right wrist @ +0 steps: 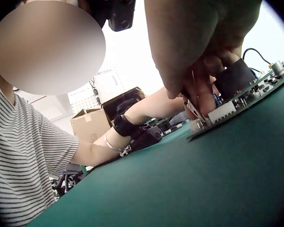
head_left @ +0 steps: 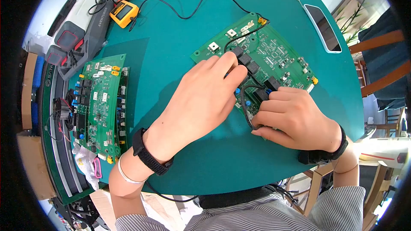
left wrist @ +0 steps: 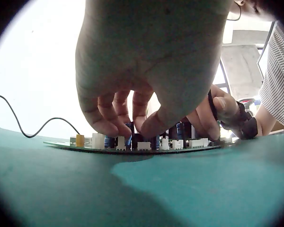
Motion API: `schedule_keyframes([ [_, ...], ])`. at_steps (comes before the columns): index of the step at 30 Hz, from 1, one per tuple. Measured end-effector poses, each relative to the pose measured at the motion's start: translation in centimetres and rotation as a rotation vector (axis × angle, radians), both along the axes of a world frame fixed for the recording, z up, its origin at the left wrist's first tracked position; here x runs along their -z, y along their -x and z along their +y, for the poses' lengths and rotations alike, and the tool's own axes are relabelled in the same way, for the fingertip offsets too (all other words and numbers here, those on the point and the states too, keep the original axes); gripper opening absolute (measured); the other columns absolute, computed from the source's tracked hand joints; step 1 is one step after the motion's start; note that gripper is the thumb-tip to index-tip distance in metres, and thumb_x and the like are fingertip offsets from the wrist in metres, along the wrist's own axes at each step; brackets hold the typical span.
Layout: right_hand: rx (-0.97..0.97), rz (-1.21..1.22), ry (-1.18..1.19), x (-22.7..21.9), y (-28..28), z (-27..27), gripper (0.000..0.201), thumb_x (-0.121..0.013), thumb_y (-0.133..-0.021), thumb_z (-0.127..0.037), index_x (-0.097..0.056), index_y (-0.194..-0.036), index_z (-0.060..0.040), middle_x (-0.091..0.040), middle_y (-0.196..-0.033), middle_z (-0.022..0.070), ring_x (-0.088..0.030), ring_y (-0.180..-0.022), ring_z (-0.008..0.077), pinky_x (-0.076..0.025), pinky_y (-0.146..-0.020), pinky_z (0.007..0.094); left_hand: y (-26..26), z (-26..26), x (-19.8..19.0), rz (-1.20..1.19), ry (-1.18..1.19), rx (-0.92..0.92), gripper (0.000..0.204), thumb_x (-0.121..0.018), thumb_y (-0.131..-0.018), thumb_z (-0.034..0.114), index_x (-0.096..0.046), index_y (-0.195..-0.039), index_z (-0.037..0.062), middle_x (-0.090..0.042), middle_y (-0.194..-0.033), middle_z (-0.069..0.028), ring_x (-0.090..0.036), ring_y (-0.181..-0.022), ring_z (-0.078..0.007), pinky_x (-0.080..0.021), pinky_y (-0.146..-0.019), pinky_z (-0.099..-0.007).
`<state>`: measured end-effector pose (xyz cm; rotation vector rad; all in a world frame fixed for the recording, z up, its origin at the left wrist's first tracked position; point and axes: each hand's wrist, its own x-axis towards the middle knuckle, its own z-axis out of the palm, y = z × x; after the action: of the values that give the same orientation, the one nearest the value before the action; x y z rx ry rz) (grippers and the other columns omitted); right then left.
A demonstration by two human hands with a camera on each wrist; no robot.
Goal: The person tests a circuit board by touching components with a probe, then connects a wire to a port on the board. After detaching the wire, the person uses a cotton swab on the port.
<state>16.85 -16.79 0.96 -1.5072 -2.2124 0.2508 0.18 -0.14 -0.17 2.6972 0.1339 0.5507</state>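
Note:
A green circuit board lies on the mat, with black blocks and small blue parts along its near side. Over that side, my left hand has its thumb and fingers drawn together on the black cable; the exact contact is hidden. My right hand grips a loop of cable with curled fingers at the board's near right. In the left wrist view, the fingertips of the left hand are down among upright parts. A thin metallic piece shows by the right hand's fingers in the right wrist view.
More green boards are stacked at the left, beside a grey case. An orange meter stands at the back left, its cable crossing the green mat. A phone lies at the back right. White cloth is front left.

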Motion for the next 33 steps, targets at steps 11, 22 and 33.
schedule_keyframes([
  [11,-0.004,-0.008,-0.033,0.08,0.08,-0.01,0.020,-0.076,-0.090,-0.025,-0.065,-0.087,-0.0085,-0.057,-0.077,0.0033,-0.060,-0.075,0.0227,-0.050,-0.070,0.0376,-0.02,0.00,-0.06,0.007,0.008,-0.003,0.037,-0.065,-0.071,-0.011,-0.057,-0.104,0.0030,-0.055,-0.103,-0.0135,-0.060,-0.096,-0.0383,-0.051,-0.082,-0.0478],
  [22,-0.006,-0.019,-0.030,0.02,0.07,0.07,0.020,-0.075,-0.090,-0.026,-0.065,-0.087,-0.0090,-0.058,-0.078,0.0030,-0.060,-0.075,0.0224,-0.049,-0.070,0.0374,0.02,-0.02,-0.15,0.011,0.001,-0.005,0.039,-0.067,-0.071,-0.011,-0.057,-0.105,0.0034,-0.055,-0.105,-0.0128,-0.060,-0.097,-0.0380,-0.051,-0.081,-0.0476],
  [33,0.001,-0.042,-0.032,0.06,0.11,0.02,0.021,-0.076,-0.090,-0.026,-0.063,-0.086,-0.0096,-0.057,-0.079,0.0027,-0.059,-0.076,0.0220,-0.049,-0.070,0.0370,0.03,0.01,-0.12,0.017,0.009,-0.005,0.039,-0.067,-0.070,-0.011,-0.057,-0.105,0.0032,-0.055,-0.104,-0.0130,-0.060,-0.097,-0.0380,-0.051,-0.081,-0.0479],
])
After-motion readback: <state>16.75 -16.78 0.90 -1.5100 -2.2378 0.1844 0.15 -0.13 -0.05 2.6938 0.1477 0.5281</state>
